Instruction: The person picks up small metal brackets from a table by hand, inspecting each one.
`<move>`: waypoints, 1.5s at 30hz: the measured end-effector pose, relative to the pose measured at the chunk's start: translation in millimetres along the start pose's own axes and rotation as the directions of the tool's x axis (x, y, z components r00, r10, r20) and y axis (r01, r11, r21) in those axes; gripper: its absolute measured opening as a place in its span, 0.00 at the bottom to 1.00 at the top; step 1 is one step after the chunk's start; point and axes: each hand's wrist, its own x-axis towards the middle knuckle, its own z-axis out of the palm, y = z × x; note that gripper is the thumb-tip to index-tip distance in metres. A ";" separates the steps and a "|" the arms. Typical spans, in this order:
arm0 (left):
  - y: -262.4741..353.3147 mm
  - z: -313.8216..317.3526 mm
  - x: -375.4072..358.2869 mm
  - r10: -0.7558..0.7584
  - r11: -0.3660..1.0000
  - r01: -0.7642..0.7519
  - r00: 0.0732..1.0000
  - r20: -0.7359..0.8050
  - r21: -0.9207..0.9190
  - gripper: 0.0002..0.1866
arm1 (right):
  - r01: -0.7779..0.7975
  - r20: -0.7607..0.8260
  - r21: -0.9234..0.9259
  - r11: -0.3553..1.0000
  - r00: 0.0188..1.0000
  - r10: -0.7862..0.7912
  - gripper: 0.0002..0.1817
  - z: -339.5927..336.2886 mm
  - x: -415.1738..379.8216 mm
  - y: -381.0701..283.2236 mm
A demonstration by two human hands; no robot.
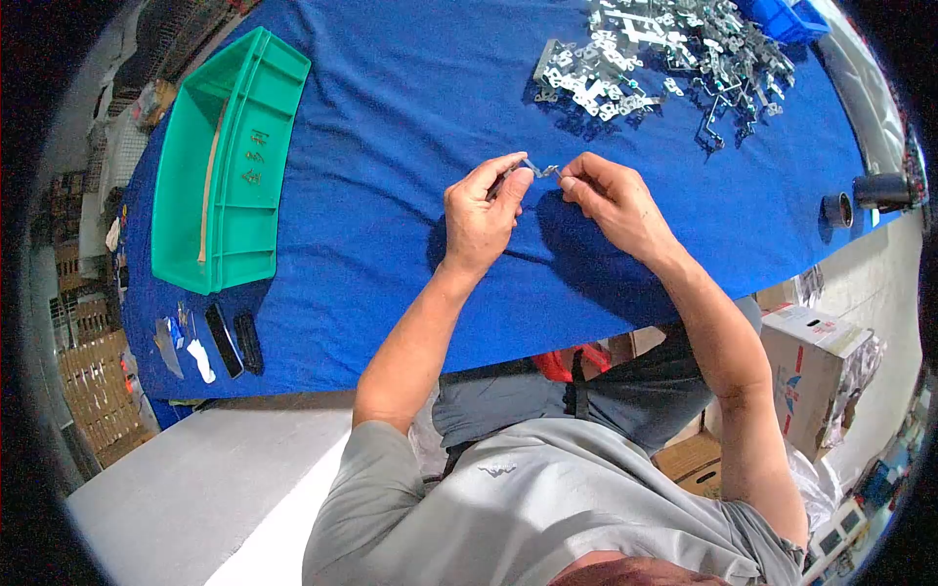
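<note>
Above the blue cloth, my left hand (481, 217) pinches one end of a small silvery metal part (544, 171) between thumb and fingers. My right hand (618, 203) is closed at the other end of the same piece, thumb against forefinger. Only the short bent middle of the part shows between the two hands; its ends are hidden by my fingertips. Farther off at the upper right lies a heap of similar metal parts (674, 59), some plate-like with holes, others bent like rods.
A green plastic crate (256, 186) stands at the left. Near it lie a phone (224, 340), a dark case (249, 342) and small scraps. A blue bin (793, 21) sits behind the heap. A black cylinder (879, 190) is at the right edge, and a carton (809, 366) stands below.
</note>
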 end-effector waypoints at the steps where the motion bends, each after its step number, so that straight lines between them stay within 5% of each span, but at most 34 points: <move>1: 0.2 0.0 0.2 0.000 1.000 0.000 1.000 0.001 0.000 0.15 | -0.005 -0.004 -0.023 1.000 1.000 0.005 0.10 -0.3 -0.1 -0.3; 4: 0.5 0.2 0.7 -0.004 1.000 0.003 1.000 0.005 0.013 0.14 | -0.002 -0.011 -0.010 1.000 1.000 0.002 0.10 0.2 -0.2 0.1; 8: 3.5 1.7 2.6 0.234 0.968 -0.233 0.972 0.005 0.091 0.13 | -0.003 -0.026 -0.037 0.999 1.000 0.002 0.09 0.2 -1.2 -0.3; 16: 5.3 2.9 0.6 0.289 0.944 -0.290 0.957 0.032 0.158 0.14 | -0.098 0.063 0.495 0.863 0.995 0.077 0.10 -0.9 1.2 -3.2; 23: 8.1 1.7 -1.5 0.260 0.948 -0.281 0.955 0.144 0.152 0.15 | -0.166 0.158 0.393 0.904 0.981 0.111 0.09 -4.9 2.9 1.7; 26: 11.8 1.6 -2.5 0.261 0.941 -0.289 0.951 0.163 0.178 0.15 | -0.127 0.096 0.385 0.914 0.991 0.097 0.10 -2.8 3.4 3.9; 28: 9.8 1.8 -1.8 0.255 0.938 -0.286 0.952 0.169 0.197 0.15 | 0.006 -0.108 0.413 0.911 0.993 0.042 0.10 1.3 6.2 8.1; 31: 5.4 2.1 0.9 0.252 0.950 -0.258 0.966 0.059 0.178 0.14 | 0.022 -0.133 0.470 0.883 0.990 0.047 0.10 -3.9 5.1 1.2; 33: 9.1 2.9 0.0 -0.088 0.996 0.087 0.995 -0.045 -0.017 0.14 | -0.055 -0.072 0.397 0.916 0.993 0.091 0.09 -4.5 1.0 -0.8; 39: 8.0 1.5 1.1 -0.087 0.996 0.086 0.996 -0.031 -0.033 0.15 | -0.036 0.001 0.161 0.986 0.999 0.037 0.11 4.5 -1.3 -2.3; 45: 9.1 0.9 0.9 -0.086 0.995 0.085 0.996 -0.018 -0.046 0.15 | -0.001 -0.035 0.149 0.989 0.999 0.007 0.11 4.5 1.9 3.7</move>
